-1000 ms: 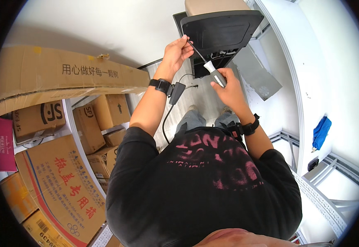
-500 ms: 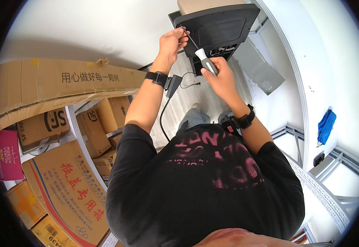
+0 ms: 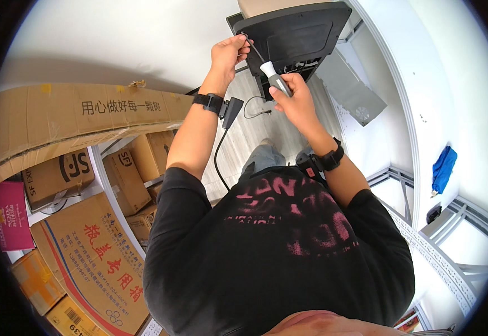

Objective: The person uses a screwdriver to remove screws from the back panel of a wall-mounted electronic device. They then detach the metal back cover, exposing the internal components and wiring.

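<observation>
My right hand [image 3: 299, 105] is wrapped round the grey and white handle of a screwdriver [image 3: 269, 73]. The thin shaft slants up to the left corner of a black plastic panel [image 3: 297, 38]. There my left hand [image 3: 227, 55] pinches with thumb and forefinger, right by the screwdriver's tip. Whether a screw sits between those fingers is too small to make out. Below the panel's lower edge, an opening in the black machine [image 3: 305, 66] shows wires and metal parts.
A grey metal plate [image 3: 349, 87] leans to the right of the machine. A black cable [image 3: 245, 109] lies on the floor. Cardboard boxes [image 3: 95, 263] fill shelving on the left, beneath a long carton [image 3: 42, 120]. White shelf frames and a blue cloth-like item [image 3: 443, 172] are at right.
Both hands and the screwdriver have shifted slightly to the left. The tip stays by the panel's left corner, and both grips look the same.
</observation>
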Demonstrator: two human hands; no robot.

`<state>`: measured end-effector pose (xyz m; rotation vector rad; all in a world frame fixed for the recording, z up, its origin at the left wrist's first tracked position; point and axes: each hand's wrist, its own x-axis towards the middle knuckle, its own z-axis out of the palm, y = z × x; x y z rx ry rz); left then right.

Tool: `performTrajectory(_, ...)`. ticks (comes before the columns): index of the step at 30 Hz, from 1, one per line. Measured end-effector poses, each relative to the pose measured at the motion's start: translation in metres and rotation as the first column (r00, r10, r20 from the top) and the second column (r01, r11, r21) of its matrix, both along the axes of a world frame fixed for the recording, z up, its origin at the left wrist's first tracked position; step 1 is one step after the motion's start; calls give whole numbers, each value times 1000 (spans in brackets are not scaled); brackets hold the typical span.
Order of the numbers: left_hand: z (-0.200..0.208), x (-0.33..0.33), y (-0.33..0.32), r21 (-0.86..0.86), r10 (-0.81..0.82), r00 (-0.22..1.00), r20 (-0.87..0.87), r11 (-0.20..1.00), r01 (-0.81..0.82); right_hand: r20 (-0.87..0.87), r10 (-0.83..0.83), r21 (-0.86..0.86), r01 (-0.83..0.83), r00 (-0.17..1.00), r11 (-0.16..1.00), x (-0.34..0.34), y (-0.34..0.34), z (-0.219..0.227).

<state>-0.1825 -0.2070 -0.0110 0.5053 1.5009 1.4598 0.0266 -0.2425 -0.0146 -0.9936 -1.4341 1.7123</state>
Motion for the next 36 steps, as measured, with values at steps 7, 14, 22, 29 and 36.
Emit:
performTrajectory(7,0,-3,1,-25,-10,997,-75,1000,8,-24,-25,-19,24,999,1000,-5,0,1)
performTrajectory(14,-1,-19,4,37,147,785,-601,987,-156,-3,-17,-71,17,1000,997,-8,1,4)
performTrajectory(22,-12,-21,19,175,88,614,-785,981,84,153,-238,286,187,959,940,-11,-2,-5)
performTrajectory(29,-9,-13,16,189,129,377,-917,974,126,177,-342,512,210,923,833,-3,-8,0)
performTrajectory(36,-10,-14,19,194,150,285,-947,972,131,178,-404,716,164,897,679,2,-14,3)
